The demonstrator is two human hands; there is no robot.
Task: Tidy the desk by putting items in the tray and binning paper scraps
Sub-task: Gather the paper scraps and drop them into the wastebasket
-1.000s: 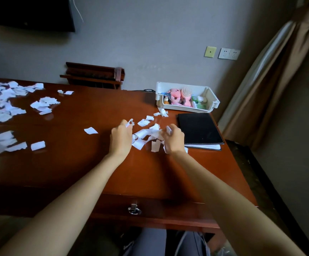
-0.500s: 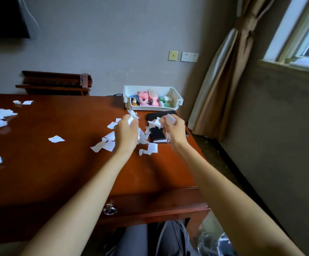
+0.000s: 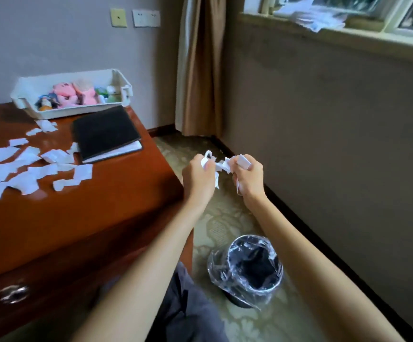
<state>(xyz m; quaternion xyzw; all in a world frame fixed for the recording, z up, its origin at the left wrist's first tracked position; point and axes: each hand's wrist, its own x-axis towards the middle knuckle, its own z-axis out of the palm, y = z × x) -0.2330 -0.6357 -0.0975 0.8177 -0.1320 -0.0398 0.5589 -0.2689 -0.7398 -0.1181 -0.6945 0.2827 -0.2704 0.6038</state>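
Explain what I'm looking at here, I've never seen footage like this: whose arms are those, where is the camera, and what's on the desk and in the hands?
There is no machine here. A person wears a wide-angle camera on the head, so this single picture looks forward and down along their own bare arms. The left hand and the right hand each grip part of a crumpled bunch of paper scraps, held out in the air beside the wooden desk, over the carpet. A bin with a clear plastic liner stands on the floor, nearer the person. On the desk lie many loose scraps, a black notebook and a white tray with small soft toys in it.
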